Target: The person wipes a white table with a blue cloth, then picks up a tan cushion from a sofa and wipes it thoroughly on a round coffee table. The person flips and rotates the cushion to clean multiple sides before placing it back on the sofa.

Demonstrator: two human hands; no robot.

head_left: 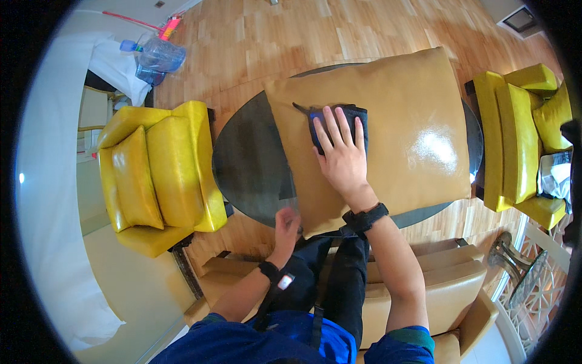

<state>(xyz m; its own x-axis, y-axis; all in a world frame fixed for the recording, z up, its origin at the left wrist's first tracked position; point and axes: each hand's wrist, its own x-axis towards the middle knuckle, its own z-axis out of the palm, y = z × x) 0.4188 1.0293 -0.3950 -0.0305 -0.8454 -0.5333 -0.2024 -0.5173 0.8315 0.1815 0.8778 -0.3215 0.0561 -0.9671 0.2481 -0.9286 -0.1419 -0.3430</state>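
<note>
A large tan leather-like cushion [391, 95] lies across a dark oval tabletop [248, 154], its near corner pointing towards my legs. On the cushion's left part is a folded dark cloth [361, 120], a thin strip of it trailing to the left. My right hand [343, 161] lies flat over this cloth with fingers spread, holding it against the cushion. Close beside the cushion's near left edge is my left hand [287, 223], its fingers curled and blurred by motion. Whether it touches the edge or has anything in it cannot be made out.
Yellow armchairs stand to the left [168, 173] and right [514, 141] of the table. Behind my legs is a tan sofa [418, 291]. Large water bottles [161, 57] lie at the far left on the wood floor [227, 41]. A small table [518, 268] is tipped over at right.
</note>
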